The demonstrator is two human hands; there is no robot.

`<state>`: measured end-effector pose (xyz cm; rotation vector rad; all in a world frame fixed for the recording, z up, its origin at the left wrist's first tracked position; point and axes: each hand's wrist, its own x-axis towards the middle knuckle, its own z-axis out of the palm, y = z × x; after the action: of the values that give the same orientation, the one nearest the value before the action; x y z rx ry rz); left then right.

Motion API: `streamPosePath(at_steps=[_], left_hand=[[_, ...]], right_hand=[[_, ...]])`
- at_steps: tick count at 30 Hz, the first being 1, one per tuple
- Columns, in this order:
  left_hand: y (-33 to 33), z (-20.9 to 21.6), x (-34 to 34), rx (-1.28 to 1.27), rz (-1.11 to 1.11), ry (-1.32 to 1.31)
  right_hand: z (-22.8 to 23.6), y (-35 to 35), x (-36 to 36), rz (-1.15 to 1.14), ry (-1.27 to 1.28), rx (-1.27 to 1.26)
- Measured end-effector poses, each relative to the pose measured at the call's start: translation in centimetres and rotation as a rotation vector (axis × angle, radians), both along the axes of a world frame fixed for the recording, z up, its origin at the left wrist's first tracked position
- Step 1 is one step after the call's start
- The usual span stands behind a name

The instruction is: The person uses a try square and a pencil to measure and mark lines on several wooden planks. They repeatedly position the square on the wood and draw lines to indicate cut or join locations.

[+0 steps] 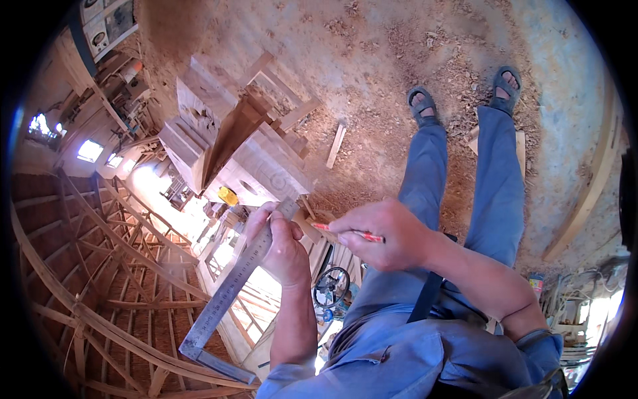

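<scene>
My left hand (282, 249) is closed around the upper end of a steel carpenter's square (229, 286). Its long marked blade slants down to the left, and the short arm lies at the bottom. The blade's upper end lies over or close by a pale timber block (266, 166); whether they touch I cannot tell. To the right, my right hand (392, 233) grips a red pencil (369, 236), its end pointing left toward the square. A small gap separates the pencil from the block. Beside the left hand, a yellow tape measure (228, 195) rests against the wood.
More thick timbers (206, 86) stand beyond the block, along with a wooden frame (282, 93). An offcut (337, 145) and wood shavings (452, 46) litter the floor. A long curved plank (591, 179) lies at the right. A black handwheel (331, 287) shows below my hands.
</scene>
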<state>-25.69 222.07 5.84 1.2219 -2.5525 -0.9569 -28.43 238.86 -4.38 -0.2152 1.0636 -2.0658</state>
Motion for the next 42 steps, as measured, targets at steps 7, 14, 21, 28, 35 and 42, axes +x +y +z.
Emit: streamPosePath(at_steps=[7, 14, 21, 28, 35, 42], left_hand=[[-0.4, -0.6, -2.9, 0.077, 0.118, 0.105], [-0.1, 0.0, -4.0, 0.037, 0.095, 0.067], [-1.0, -0.4, -3.4, 0.070, 0.084, 0.125], [-1.4, -0.5, -3.4, 0.103, -0.003, 0.102], [-0.9, -0.6, -3.1, 0.103, -0.013, 0.125], [-0.6, -0.6, -3.3, 0.111, 0.039, 0.124]], right_hand=[[-6.2, -0.3, 4.5, -0.181, -0.099, 0.201], [-14.8, -1.3, 10.6, 0.054, -0.122, 0.346], [-15.4, -1.5, 8.5, 0.014, -0.359, 0.292], [-15.5, -1.4, 7.3, 0.027, -0.359, 0.299], [-14.3, -0.2, 4.9, 0.130, -0.444, 0.201], [-13.9, 0.6, 4.0, 0.128, -0.483, 0.186]])
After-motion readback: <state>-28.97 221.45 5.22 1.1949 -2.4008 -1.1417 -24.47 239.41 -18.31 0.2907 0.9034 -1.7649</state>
